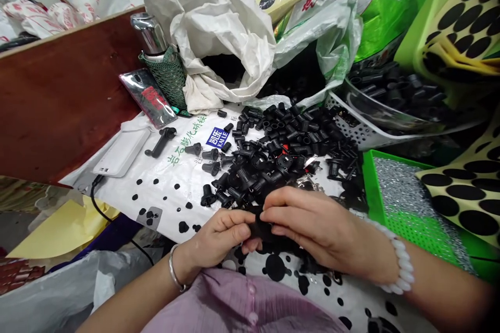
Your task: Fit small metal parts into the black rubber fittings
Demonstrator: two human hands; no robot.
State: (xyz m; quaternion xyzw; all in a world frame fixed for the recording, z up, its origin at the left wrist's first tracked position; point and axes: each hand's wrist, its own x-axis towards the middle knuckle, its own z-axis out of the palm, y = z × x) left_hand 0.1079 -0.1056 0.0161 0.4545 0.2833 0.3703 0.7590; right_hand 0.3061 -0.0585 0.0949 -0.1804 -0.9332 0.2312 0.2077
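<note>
My left hand [224,231], with a silver bangle at the wrist, is closed, thumb and fingers pinching a small black piece [260,226]. My right hand [316,223], with a bracelet of pale beads, has its fingertips pressed together on the same piece. Fingers cover most of it, so its exact kind cannot be made out. Just beyond both hands lies a heap of black plastic sockets [269,161], some tube-shaped and some flanged. A few flanged ones [211,168] lie apart at the heap's left side.
A white printed sheet [183,177] covers the worktop. Phone [148,96], white power bank [123,151] with cable, and steel flask [150,34] stand left. Open white sack [230,21] is behind. Right: white basket [344,119], green tray [369,177] of small metal pieces, dotted sticker sheets [466,177].
</note>
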